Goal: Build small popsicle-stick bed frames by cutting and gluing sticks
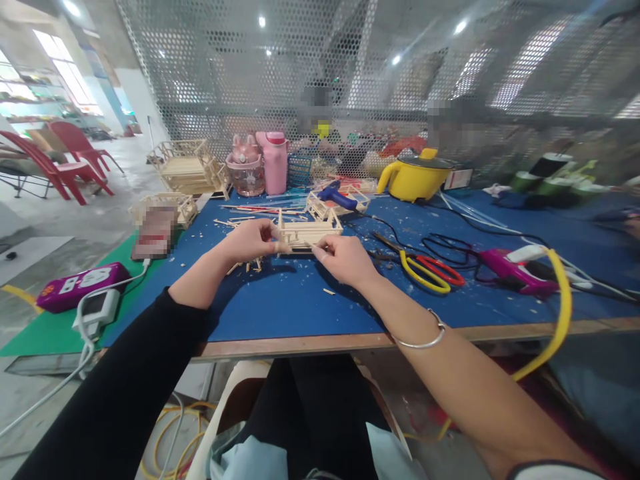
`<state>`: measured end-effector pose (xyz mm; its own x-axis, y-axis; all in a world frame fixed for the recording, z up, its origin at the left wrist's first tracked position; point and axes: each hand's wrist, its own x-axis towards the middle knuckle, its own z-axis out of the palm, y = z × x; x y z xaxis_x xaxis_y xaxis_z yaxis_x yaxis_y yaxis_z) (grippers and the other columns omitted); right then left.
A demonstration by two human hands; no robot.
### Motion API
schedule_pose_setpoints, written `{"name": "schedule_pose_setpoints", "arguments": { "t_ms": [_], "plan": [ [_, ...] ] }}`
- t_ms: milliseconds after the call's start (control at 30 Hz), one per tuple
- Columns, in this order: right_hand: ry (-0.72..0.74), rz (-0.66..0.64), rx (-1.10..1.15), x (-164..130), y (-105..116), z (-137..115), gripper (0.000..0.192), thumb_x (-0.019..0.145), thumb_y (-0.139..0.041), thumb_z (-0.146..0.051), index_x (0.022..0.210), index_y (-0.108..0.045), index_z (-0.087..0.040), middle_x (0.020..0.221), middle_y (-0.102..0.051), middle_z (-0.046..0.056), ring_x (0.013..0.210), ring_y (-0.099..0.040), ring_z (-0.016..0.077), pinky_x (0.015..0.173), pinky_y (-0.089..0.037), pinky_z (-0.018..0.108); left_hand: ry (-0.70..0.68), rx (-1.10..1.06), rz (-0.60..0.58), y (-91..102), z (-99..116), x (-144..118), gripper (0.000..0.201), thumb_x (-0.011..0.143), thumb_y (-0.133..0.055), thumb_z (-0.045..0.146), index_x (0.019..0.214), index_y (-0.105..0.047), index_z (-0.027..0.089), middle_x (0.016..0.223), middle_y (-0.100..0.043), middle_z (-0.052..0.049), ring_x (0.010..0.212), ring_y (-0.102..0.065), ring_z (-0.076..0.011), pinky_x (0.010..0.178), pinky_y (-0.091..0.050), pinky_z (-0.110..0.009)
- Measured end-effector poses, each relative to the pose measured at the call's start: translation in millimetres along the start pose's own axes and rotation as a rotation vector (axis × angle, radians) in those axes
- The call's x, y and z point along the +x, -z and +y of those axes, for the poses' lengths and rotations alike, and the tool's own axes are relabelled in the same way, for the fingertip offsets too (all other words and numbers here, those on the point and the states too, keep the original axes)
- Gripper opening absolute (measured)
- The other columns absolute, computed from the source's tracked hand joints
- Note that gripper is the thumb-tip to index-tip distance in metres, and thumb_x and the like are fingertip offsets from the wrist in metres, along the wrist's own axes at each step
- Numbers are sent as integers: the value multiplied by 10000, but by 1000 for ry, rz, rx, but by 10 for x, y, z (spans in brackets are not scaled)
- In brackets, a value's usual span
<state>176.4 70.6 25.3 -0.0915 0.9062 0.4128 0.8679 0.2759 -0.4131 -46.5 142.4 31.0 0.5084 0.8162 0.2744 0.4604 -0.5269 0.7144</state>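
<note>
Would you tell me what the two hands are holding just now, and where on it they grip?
Both hold one small wooden stick frame: the left hand pinches its left end, the right hand its lower right edge.

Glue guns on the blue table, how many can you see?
2: a blue glue gun resting on a wooden stick frame behind the hands, and a pink-and-white glue gun lying at the right. Clutter at the back may hide others.

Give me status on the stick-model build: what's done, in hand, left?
Done: finished-looking stick frames stacked at the table's far left. In hand: left hand and right hand grip the ends of a small stick frame on the blue table. Left: probably more pieces to add, since loose sticks lie behind it and a purple glue gun waits at right.
</note>
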Motion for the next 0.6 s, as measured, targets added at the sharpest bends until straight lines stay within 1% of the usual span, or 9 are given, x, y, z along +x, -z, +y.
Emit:
{"name": "schedule_pose_setpoints", "arguments": {
  "t_ms": [67,100,233,367,433,467,533,600],
  "plan": [
    [-12,16,-3,3,-9,8,218,797,-555,-342,706,-690,-197,595,-629,7,534,-505,126,536,-316,240,8,50,-39,-6,-19,-18,410,579,-770,475,771,-571,173,628,-525,32,567,-465,-105,520,-344,-226],
    [-18,23,-7,5,-15,12,214,795,-558,-343,706,-690,-199,594,-629,5,535,-509,128,537,-317,241,5,80,-40,-13,-26,-23,394,583,-769,459,768,-569,175,629,-529,31,567,-469,-107,519,-346,-228],
    [-22,20,-31,14,-25,19,200,788,-562,-332,693,-685,-206,606,-641,6,558,-532,137,546,-325,246,-43,140,19,-56,-55,-17,294,633,-729,392,714,-544,180,621,-527,32,559,-467,-102,521,-345,-228],
    [-38,-32,-17,11,-16,6,167,774,-582,-302,657,-643,-199,598,-643,6,550,-544,133,532,-339,237,-80,145,50,-81,-73,-5,205,673,-680,331,692,-545,178,612,-533,27,557,-465,-99,529,-343,-226],
    [-48,-89,66,1,-19,-6,136,786,-574,-278,682,-609,-196,572,-633,-2,515,-544,122,514,-354,224,-82,140,56,-85,-78,-4,189,673,-673,318,688,-545,179,615,-538,27,563,-469,-100,531,-344,-226],
    [-64,-133,144,-4,-25,-13,121,801,-558,-268,710,-590,-196,564,-631,-8,489,-544,114,502,-365,216,-80,136,57,-87,-82,-4,183,671,-671,313,690,-547,180,620,-542,26,567,-473,-101,533,-347,-225],
    [-127,-228,335,-14,-46,-33,96,835,-515,-251,763,-547,-198,575,-641,-15,448,-552,99,473,-385,198,-76,129,57,-92,-95,-1,171,668,-667,304,696,-551,181,629,-547,26,574,-480,-103,538,-354,-226],
    [-209,-284,480,-18,-73,-56,81,848,-501,-250,791,-524,-199,616,-662,-9,437,-568,94,446,-394,187,-76,120,55,-98,-113,5,165,666,-665,296,704,-554,181,636,-551,25,579,-484,-103,542,-360,-225]
  ]
}}
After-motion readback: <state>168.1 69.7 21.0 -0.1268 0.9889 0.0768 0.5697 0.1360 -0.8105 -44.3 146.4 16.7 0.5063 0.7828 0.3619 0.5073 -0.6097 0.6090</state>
